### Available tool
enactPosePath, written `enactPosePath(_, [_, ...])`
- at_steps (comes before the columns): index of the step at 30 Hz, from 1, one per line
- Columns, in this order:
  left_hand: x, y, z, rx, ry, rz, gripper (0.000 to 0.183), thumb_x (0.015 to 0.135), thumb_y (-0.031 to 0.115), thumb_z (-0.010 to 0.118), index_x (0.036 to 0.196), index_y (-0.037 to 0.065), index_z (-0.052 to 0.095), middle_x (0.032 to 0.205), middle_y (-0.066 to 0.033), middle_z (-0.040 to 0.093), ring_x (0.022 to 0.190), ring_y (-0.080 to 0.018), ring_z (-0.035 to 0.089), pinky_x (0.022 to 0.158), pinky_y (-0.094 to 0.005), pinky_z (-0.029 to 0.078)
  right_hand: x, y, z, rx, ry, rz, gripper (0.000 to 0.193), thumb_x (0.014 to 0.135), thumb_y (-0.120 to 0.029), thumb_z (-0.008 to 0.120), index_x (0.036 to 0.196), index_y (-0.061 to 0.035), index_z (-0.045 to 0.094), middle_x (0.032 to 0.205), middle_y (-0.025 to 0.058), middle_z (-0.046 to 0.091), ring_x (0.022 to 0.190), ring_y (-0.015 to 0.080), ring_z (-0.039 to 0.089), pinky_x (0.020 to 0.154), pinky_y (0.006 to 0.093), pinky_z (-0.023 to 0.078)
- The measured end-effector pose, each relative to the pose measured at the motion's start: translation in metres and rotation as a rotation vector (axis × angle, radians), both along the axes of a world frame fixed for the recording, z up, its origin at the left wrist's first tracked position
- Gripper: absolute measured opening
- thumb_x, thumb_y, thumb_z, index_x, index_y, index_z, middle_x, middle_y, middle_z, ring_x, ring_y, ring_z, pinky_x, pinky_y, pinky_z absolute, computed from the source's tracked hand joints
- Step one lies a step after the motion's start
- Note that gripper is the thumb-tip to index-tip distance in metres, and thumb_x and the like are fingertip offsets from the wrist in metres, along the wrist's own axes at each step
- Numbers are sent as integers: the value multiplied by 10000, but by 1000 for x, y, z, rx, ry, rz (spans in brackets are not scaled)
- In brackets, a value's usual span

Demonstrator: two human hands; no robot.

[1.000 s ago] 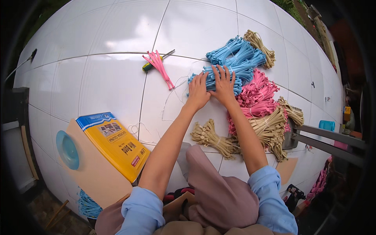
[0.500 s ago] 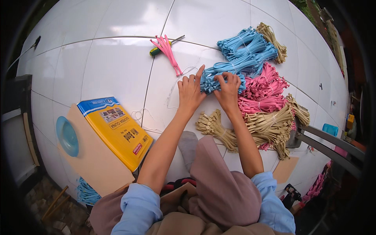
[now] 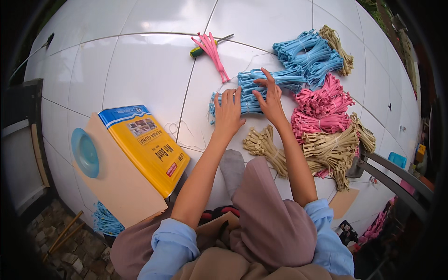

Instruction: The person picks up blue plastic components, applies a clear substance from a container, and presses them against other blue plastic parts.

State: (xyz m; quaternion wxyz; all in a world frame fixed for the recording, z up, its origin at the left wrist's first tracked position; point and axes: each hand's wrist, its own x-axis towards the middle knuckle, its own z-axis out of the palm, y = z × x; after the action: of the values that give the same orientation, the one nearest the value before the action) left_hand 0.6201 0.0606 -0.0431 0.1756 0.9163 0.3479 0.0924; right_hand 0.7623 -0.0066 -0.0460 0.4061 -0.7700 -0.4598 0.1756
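Note:
On the white tiled floor lies a bundle of thin blue straps (image 3: 251,103) with knobbed ends, directly under my two hands. My left hand (image 3: 228,111) rests on its left end, fingers laid over the straps and the thumb held away. My right hand (image 3: 270,100) is at its right part, with the fingers apart and the index finger raised. Just beyond is another blue bundle (image 3: 284,78), bound with a thin tie. Neither hand is closed round anything. The palms hide part of the nearer bundle.
Beyond lie loose pink straps (image 3: 213,56) across a green-handled screwdriver (image 3: 198,50). Blue, pink (image 3: 322,105) and beige bundles (image 3: 331,149) pile up on the right. A yellow tin (image 3: 144,147), a blue dish (image 3: 85,153) and white string (image 3: 186,135) are at left.
The nearer blue bundle has slid left and now stretches further past my left hand. My right hand has opened, its index finger lifting. The whole view has shifted slightly.

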Motion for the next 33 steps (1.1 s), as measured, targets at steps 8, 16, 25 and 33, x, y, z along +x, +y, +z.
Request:
enactPosePath(8, [-6,-3,-9,-116,92,-60,870,549,98,763,1319,49,359,1048,-78,496,1012,-242,459,847,-386,372,5,15,-10,-172,-219,13,767,729,-18,642,1380,-176,269,1099,7,512,1021,184,445,940,390,219])
enactPosePath(16, [-69,6,33,-459,-30,348,571,629,152,741,1169,140,553,958,-87,501,930,-272,456,810,-372,395,10,10,-3,-53,-146,7,488,770,-119,635,1231,-151,478,1132,36,516,1080,215,420,964,387,231])
enactPosePath(25, [-55,15,35,-1458,-720,479,504,893,310,524,1297,26,425,1116,-89,550,998,-147,540,867,-256,419,-70,23,47,119,1040,-213,615,884,-157,551,1372,-130,177,1358,180,326,1114,213,480,929,327,394])
enactPosePath(33, [-73,4,-8,-2288,-1318,551,417,917,346,418,1168,27,512,1020,-140,590,866,-231,598,703,-319,528,-87,27,24,200,1118,-207,679,865,-194,574,1363,-124,117,1391,177,271,1086,228,501,906,325,418])
